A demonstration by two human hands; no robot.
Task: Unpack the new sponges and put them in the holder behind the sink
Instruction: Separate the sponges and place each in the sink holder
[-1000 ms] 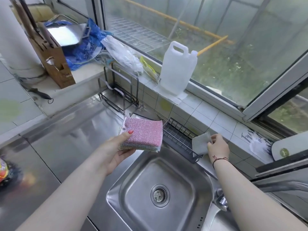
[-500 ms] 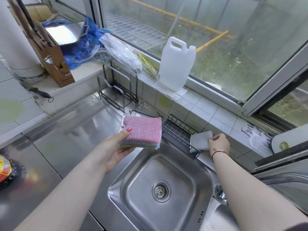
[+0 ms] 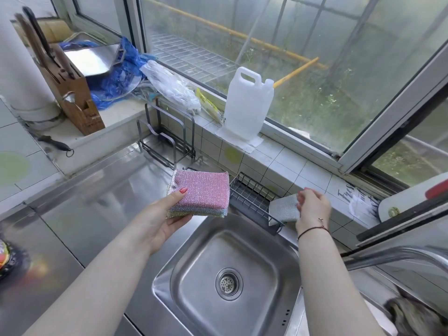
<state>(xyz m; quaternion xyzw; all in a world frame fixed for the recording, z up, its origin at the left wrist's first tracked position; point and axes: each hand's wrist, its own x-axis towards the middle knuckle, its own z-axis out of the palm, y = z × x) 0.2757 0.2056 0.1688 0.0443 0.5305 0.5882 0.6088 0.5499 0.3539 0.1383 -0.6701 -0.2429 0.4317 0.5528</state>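
Sponges (image 3: 201, 191) were out of their wrapper: one grey sponge (image 3: 283, 210) sat in the holder (image 3: 249, 198) under the loosened right hand (image 3: 312, 207), the rest stacked in the left hand's (image 3: 157, 223) grasp, seemingly next.

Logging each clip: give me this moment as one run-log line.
left hand: holds sponge stack, pink on top | right hand: at grey sponge in wire holder, grip unclear | sink: no sponges

A home kitchen: steel sink (image 3: 225, 275), knife block (image 3: 72, 93), tiled windowsill (image 3: 278, 156).
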